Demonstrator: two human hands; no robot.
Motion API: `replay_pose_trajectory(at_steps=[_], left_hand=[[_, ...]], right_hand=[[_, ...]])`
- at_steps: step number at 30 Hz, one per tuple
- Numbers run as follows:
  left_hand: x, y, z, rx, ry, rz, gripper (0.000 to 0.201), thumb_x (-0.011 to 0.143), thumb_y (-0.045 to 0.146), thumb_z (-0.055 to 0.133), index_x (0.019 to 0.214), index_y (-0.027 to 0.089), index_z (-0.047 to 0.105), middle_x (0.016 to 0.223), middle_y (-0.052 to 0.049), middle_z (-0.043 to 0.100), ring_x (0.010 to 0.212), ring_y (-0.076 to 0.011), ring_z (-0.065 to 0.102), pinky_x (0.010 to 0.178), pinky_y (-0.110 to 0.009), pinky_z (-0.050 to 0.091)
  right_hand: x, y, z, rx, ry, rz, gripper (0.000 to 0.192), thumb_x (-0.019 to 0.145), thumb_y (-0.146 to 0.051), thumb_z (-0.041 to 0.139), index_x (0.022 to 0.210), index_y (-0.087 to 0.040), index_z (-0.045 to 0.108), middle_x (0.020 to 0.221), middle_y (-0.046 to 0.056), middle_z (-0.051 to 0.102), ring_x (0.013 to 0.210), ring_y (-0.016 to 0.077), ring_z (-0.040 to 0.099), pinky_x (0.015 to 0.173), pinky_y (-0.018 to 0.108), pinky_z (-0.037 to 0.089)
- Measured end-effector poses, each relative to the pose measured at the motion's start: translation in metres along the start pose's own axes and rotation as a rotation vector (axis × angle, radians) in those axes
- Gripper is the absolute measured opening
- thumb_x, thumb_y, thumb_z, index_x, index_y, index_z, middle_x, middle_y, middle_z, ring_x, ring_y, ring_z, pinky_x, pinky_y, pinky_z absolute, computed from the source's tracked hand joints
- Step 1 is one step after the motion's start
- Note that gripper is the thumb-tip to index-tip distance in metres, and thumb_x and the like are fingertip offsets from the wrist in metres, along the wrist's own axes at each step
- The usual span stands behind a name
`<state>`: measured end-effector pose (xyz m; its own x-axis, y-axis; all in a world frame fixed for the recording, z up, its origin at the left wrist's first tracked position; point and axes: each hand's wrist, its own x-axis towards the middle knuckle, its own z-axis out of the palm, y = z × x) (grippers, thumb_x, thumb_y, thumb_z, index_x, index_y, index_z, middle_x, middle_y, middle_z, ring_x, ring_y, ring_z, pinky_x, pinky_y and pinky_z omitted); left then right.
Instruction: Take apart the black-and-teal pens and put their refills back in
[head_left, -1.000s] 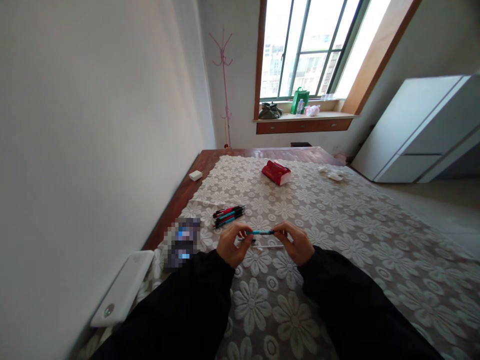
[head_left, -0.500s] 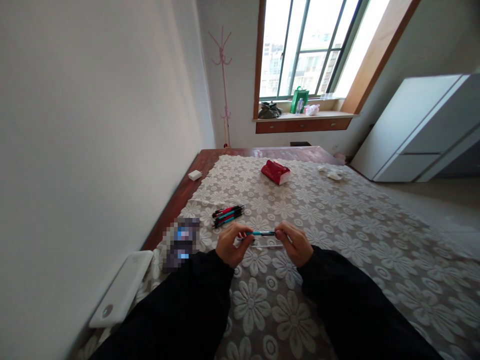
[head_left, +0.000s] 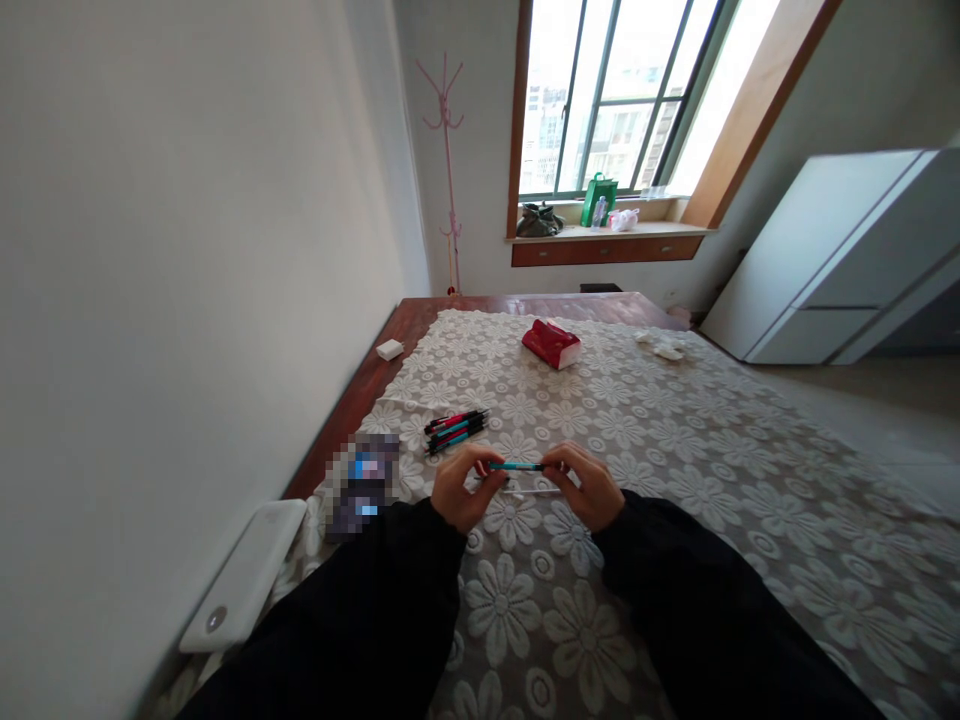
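I hold a teal pen (head_left: 516, 466) level between both hands, just above a table covered with a floral lace cloth (head_left: 675, 470). My left hand (head_left: 459, 488) pinches its left end and my right hand (head_left: 589, 486) pinches its right end. A thin clear refill (head_left: 536, 491) lies on the cloth right under the pen. A small bundle of red, teal and black pens (head_left: 456, 430) rests on the cloth a little beyond my left hand.
A red packet (head_left: 553, 344) lies further back on the table, with white scraps (head_left: 664, 349) to its right. A white flat device (head_left: 244, 578) and a small white box (head_left: 390, 349) sit along the left edge by the wall. A white cabinet (head_left: 840, 260) stands at right.
Both hands with the pen have shifted slightly left and my right hand has closed in a little along the pen. Nothing else moved.
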<state>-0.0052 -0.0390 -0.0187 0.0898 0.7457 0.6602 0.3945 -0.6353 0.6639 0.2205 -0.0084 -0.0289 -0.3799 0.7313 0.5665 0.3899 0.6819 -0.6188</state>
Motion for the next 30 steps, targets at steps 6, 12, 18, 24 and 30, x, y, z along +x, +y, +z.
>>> replay_pose_trajectory(at_steps=[6, 12, 18, 24, 30], left_hand=[[-0.0009, -0.0034, 0.0011, -0.010, -0.065, 0.001, 0.011, 0.084, 0.025, 0.069, 0.092, 0.018, 0.066, 0.080, -0.003, 0.067, 0.066, -0.0132, 0.058, 0.062, -0.026, 0.049], [-0.0012, -0.0013, 0.0003, -0.014, -0.051, 0.008, 0.011, 0.084, 0.028, 0.070, 0.090, 0.018, 0.067, 0.076, -0.003, 0.066, 0.065, -0.0132, 0.059, 0.062, -0.026, 0.049], [-0.0014, -0.0010, -0.0028, -0.035, 0.041, -0.014, 0.012, 0.086, 0.030, 0.068, 0.092, 0.019, 0.064, 0.076, -0.002, 0.065, 0.067, -0.0140, 0.060, 0.065, -0.027, 0.049], [0.0003, -0.0013, -0.0019, -0.192, 0.187, -0.075, 0.011, 0.093, 0.030, 0.057, 0.097, 0.020, 0.054, 0.102, -0.008, 0.067, 0.098, -0.0214, 0.064, 0.090, -0.040, 0.050], [-0.0025, -0.0039, 0.0013, -0.233, 0.198, -0.110, 0.014, 0.094, 0.032, 0.056, 0.098, 0.021, 0.047, 0.087, -0.004, 0.069, 0.085, -0.0188, 0.067, 0.085, -0.038, 0.051]], right_hand=[[0.0001, 0.0006, 0.0003, -0.014, -0.003, -0.034, 0.005, 0.091, -0.022, 0.057, 0.090, -0.022, 0.061, 0.082, 0.004, 0.064, 0.074, 0.0192, 0.057, 0.068, 0.033, 0.047], [0.0007, -0.0029, -0.0007, -0.055, -0.022, -0.040, 0.010, 0.094, -0.024, 0.053, 0.088, -0.022, 0.060, 0.077, 0.004, 0.062, 0.074, 0.0197, 0.056, 0.070, 0.034, 0.046], [0.0014, -0.0028, 0.0003, -0.102, -0.078, -0.045, 0.015, 0.096, -0.026, 0.050, 0.089, -0.022, 0.063, 0.082, 0.006, 0.064, 0.081, 0.0211, 0.057, 0.075, 0.035, 0.047], [0.0006, 0.0000, 0.0018, -0.159, -0.133, -0.073, 0.014, 0.096, -0.023, 0.050, 0.091, -0.022, 0.063, 0.085, 0.006, 0.065, 0.083, 0.0209, 0.057, 0.077, 0.035, 0.046], [-0.0011, 0.0025, 0.0050, -0.229, -0.229, -0.135, 0.008, 0.091, -0.020, 0.056, 0.090, -0.022, 0.064, 0.084, 0.005, 0.066, 0.081, 0.0210, 0.057, 0.074, 0.035, 0.045]])
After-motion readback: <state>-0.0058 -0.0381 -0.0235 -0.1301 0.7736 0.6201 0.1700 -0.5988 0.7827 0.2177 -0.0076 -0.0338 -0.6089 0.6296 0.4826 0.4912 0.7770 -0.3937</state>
